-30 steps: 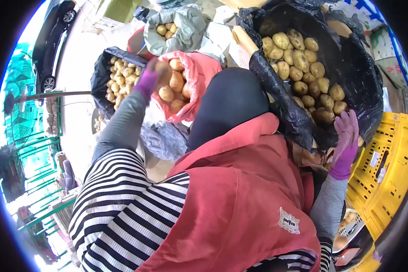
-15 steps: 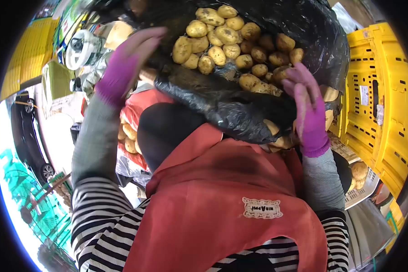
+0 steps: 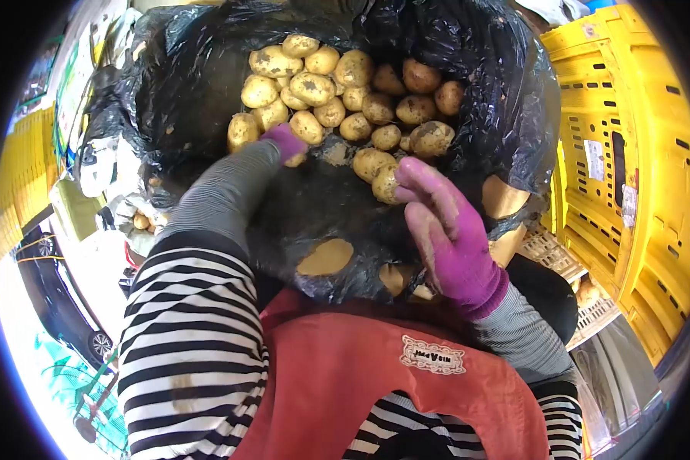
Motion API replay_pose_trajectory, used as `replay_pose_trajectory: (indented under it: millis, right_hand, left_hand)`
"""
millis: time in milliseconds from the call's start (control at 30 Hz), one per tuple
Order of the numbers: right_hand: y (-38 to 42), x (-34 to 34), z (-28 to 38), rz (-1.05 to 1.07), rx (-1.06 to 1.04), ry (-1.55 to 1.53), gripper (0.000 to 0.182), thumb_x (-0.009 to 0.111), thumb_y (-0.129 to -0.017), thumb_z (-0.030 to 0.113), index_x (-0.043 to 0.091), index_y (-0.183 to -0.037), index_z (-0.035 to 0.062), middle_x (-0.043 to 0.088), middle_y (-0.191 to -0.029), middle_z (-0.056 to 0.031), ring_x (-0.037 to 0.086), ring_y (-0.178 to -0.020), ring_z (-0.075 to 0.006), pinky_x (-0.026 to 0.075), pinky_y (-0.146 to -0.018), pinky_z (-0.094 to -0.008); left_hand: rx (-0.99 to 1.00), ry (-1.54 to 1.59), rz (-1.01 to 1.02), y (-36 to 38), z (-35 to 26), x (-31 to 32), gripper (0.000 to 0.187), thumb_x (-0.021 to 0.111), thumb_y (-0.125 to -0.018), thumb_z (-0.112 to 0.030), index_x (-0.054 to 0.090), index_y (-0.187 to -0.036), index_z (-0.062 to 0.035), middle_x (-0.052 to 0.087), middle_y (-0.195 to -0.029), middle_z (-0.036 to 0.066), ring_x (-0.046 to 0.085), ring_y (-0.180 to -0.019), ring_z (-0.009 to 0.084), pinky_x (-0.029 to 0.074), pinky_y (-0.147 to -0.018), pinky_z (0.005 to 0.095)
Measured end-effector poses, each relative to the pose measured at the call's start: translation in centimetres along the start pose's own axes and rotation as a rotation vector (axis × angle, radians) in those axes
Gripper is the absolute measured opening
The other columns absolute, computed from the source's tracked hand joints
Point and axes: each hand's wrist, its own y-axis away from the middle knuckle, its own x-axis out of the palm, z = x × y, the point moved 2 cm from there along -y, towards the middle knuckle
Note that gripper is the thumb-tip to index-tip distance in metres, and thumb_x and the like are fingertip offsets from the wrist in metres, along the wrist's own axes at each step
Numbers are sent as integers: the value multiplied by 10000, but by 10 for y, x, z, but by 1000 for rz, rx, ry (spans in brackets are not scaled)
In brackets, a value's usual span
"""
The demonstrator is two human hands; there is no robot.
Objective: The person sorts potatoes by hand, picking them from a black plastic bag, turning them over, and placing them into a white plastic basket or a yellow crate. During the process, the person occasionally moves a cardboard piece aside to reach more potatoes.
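Several potatoes (image 3: 312, 89), some with dirt on their skins, lie in a container lined with a torn black plastic bag (image 3: 199, 100). My left hand (image 3: 285, 142), in a purple glove, reaches in at the lower left edge of the potatoes; its fingers are mostly hidden. Beside the lowest potatoes on the right, my right hand (image 3: 448, 230) has its gloved fingers stretched out, the fingertips close to one potato (image 3: 387, 184). Brown cardboard (image 3: 326, 257) shows through holes in the bag near my lap.
Tall yellow crates (image 3: 621, 153) stand at the right, with a pale basket (image 3: 590, 310) of potatoes below them. More yellow crates (image 3: 23, 169) are at the far left, above a dark car (image 3: 61, 284). A red apron (image 3: 337, 368) covers my lap.
My left hand has moved right and down into the bag beside the potatoes. My right hand has shifted left. The bag's near side now lies lower and wider, showing more of its inside.
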Motion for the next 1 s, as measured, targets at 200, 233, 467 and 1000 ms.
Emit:
replay_pose_trajectory:
  millis: [200, 233, 467, 1000]
  right_hand:
    - [1, -2, -10, -54, -99, 275, 367, 555, -955, 88, 531, -1307, -13, 577, -1257, -205, 571, -1192, -252, 449, -1011, -331]
    - [2, -4, -19, 2, -220, 388, 475, 584, -945, 154, 462, -1376, -6, 586, -1233, -228, 580, -1176, -277, 451, -1000, -350]
    - [26, 3, 15, 182, -211, 359, 779, 664, -897, 290, 256, -1495, 2, 433, -1428, -247, 476, -1307, -311, 381, -1080, -369]
    - [239, -107, 125, -325, -611, -512, 539, 574, -855, 240, 456, -1347, 56, 624, -1166, -96, 602, -1052, -220, 508, -895, -371]
  left_hand:
    - [595, 965, 370, 152, -67, -91, 515, 540, -910, -447, 515, -1258, -68, 623, -1059, 81, 639, -876, 176, 546, -631, 295]
    - [652, 968, 334, 182, -81, -99, 515, 509, -927, -446, 500, -1273, -65, 627, -1082, 86, 642, -883, 161, 543, -624, 271]
    - [733, 975, -46, 299, -135, -78, 515, 473, -978, -490, 553, -1224, -45, 596, -991, 55, 585, -813, 113, 484, -571, 231]
    - [535, 1247, -148, 198, -64, -55, 582, 557, -952, -371, 357, -1466, -184, 474, -1341, 43, 549, -955, 196, 485, -858, 336]
